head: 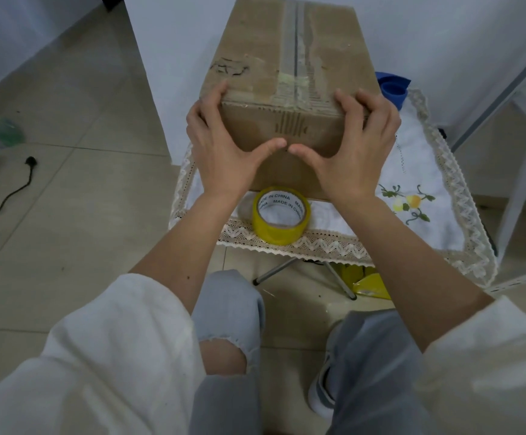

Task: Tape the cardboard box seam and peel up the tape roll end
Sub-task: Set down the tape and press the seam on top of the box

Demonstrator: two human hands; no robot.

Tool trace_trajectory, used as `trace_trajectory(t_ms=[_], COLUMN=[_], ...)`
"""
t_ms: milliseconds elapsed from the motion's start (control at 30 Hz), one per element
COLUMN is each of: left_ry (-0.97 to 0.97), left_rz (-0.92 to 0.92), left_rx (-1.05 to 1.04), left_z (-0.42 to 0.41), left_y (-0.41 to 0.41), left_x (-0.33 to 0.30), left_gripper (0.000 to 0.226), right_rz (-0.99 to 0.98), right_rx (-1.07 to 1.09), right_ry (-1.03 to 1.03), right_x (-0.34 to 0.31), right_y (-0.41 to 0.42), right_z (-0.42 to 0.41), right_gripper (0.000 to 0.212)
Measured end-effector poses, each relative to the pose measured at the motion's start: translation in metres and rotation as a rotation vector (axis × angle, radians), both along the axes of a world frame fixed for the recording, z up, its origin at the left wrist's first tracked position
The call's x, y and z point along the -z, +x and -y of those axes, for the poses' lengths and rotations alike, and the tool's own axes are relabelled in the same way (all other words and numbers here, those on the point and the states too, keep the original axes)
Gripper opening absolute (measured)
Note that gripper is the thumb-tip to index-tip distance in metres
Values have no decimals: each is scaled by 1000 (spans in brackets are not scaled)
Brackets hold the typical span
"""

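Note:
A worn brown cardboard box [255, 48] stands on a small cloth-covered table [428, 215], its top seam running away from me with torn old tape marks along it. My left hand [224, 142] grips the near left corner of the box. My right hand [352, 146] grips the near right corner. Both thumbs press the near face and almost meet in the middle. A yellow tape roll [281, 215] lies flat on the cloth just in front of the box, between my wrists, untouched.
A blue object [393, 87] sits behind the box at the right. A black cable [7, 196] trails over the tiled floor at the left. A yellow bag [371, 285] lies under the table by its metal legs. My knees are below the table edge.

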State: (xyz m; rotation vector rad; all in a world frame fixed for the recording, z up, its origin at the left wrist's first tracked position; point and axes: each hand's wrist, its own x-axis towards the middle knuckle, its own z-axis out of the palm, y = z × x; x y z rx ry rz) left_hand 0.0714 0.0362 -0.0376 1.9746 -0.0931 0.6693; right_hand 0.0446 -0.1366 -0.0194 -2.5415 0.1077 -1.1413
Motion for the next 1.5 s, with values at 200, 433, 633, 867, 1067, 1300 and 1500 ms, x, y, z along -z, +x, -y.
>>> trace_trajectory(t_ms=[200, 433, 633, 867, 1067, 1300, 1500], left_ry=[21, 187, 360, 318, 332, 365, 310], left_rz=[-26, 10, 352, 330, 339, 300, 197], left_rx=[43, -42, 95, 104, 111, 126, -30], left_z=[-3, -4, 0, -1, -5, -6, 7], left_y=[-5, -11, -1, 6, 7, 8, 2], left_x=[-5, -17, -21, -18, -18, -18, -25], left_gripper=[115, 114, 32, 26, 25, 41, 44], right_rz=[-106, -64, 24, -124, -214, 43, -38], right_rx=[5, 12, -319, -232, -243, -177, 139], right_ry=[-81, -217, -570, -614, -602, -231, 552], right_x=[-3, -15, 1, 22, 45, 26, -17], right_y=[-6, -16, -13, -14, -23, -32, -15], right_z=[5, 8, -3, -20, -25, -15, -20], right_gripper=[106, 85, 53, 64, 64, 61, 115])
